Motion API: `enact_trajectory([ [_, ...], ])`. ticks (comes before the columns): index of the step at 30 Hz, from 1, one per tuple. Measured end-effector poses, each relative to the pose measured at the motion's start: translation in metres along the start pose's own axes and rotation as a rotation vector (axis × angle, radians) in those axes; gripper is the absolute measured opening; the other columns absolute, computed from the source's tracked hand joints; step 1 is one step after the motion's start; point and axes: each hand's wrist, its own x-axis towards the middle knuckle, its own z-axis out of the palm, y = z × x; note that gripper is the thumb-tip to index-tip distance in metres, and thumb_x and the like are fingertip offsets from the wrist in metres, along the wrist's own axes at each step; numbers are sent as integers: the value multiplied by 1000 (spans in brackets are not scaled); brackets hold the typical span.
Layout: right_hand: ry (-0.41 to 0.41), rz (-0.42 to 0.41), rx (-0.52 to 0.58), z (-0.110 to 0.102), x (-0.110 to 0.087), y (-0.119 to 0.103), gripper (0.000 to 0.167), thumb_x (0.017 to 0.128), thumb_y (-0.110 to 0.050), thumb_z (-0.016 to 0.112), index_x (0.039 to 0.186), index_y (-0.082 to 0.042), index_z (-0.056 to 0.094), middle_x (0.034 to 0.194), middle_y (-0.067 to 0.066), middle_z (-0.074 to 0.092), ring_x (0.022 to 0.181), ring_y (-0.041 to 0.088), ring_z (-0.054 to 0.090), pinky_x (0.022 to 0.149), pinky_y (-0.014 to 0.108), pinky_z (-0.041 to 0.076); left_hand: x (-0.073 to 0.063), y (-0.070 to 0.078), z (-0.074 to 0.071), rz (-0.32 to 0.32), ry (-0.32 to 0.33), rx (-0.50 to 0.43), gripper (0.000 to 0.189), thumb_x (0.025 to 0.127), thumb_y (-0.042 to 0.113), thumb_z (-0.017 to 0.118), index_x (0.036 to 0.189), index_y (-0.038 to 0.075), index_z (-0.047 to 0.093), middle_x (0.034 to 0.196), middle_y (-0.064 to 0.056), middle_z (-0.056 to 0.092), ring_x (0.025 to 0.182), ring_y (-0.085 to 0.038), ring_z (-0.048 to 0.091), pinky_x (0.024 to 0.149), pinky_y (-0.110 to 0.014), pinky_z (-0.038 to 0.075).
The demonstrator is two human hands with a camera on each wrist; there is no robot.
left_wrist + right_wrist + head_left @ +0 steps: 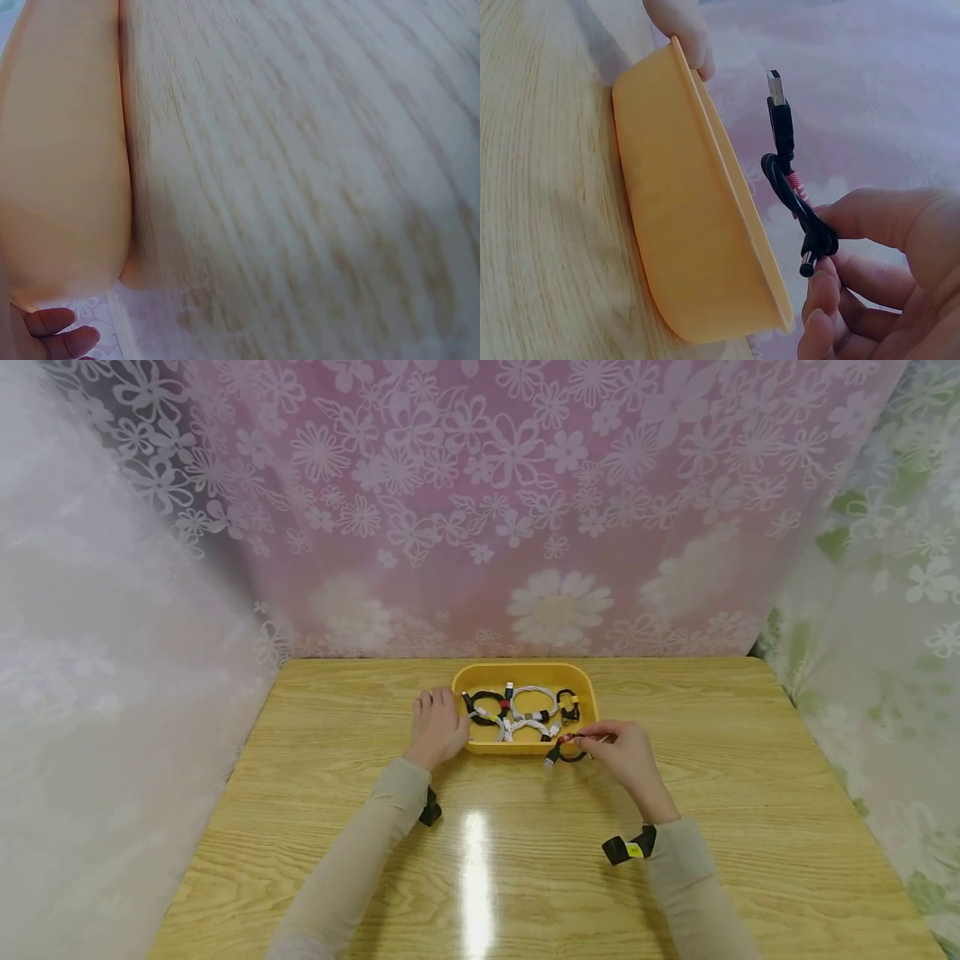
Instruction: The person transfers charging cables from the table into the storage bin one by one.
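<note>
My right hand (626, 758) pinches a coiled black USB cable (786, 180) between thumb and fingers, just above the front right rim of a yellow plastic bin (525, 749). Red-and-white ties wrap the cable; its metal USB plug points up in the right wrist view and a round barrel plug points down. At the bin's left end, my left hand (438, 727) grips the rim, with a digit over the edge in the right wrist view. Inside the bin lie a black coiled cable (489, 696), several white coiled cables (534, 688) and a small black cable with a yellow tie (567, 703).
The bin stands on a wood-grain table (337, 710) near its back edge. Flowered curtains (555, 527) hang behind and on both sides. Each wrist wears a small black camera, such as the right one (617, 850).
</note>
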Motion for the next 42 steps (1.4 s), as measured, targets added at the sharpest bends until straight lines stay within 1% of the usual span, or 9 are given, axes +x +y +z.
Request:
enact_trajectory([
  [6,7,19,18,-4,10,4,20,89,-16,73,100,0,75,86,10,69,69,20,58,57,28,47,1,0,1,-3,6,3,34,98,29,42,117,1,44,115,-18,46,105,-36,38,97,-49,28],
  [13,12,25,35,-9,26,5,23,90,-18,72,102,0,75,87,12,69,72,22,60,58,28,48,1,0,1,2,15,0,33,98,28,43,117,1,44,114,-18,46,101,-35,38,95,-48,29],
  [21,-19,23,-16,-11,40,7,24,90,-20,71,103,0,74,93,13,68,76,22,58,61,32,49,1,1,0,-4,9,2,34,99,29,43,118,1,44,114,-17,46,101,-35,37,94,-47,28],
  [25,-33,8,-69,-11,45,9,22,91,-18,70,102,0,74,94,14,68,76,23,58,61,33,48,0,2,-1,-6,7,5,34,98,28,43,119,0,44,114,-17,47,101,-35,37,94,-47,28],
  [30,-44,-32,-151,-8,52,9,19,90,-17,72,99,-1,75,93,15,70,74,24,60,59,33,47,-1,3,-2,-6,7,2,33,98,27,44,118,0,45,114,-17,47,100,-34,37,93,-47,29],
  [34,-54,-24,-205,-6,57,8,20,90,-19,71,100,-2,74,93,14,70,71,22,59,58,33,46,-1,2,-2,-9,-1,-1,33,99,27,44,118,0,44,114,-17,47,100,-34,37,94,-47,28],
  [37,-59,-30,-248,-5,61,6,20,90,-20,71,100,-3,74,93,13,70,72,23,58,59,35,46,-1,2,-3,-10,-7,0,34,98,28,43,118,0,44,115,-17,46,101,-34,37,95,-47,28],
  [40,-73,-62,-313,-5,66,3,21,90,-20,71,101,-3,74,93,11,69,77,25,60,64,38,48,-1,2,-3,-9,-8,-2,34,98,28,43,118,0,44,116,-18,47,101,-35,37,95,-47,28],
  [42,-96,-86,-365,-4,69,2,21,89,-20,71,101,-3,75,92,11,70,79,26,61,67,41,49,-1,2,-3,-10,-9,-3,34,98,28,43,117,1,45,116,-18,47,102,-35,37,96,-48,28],
])
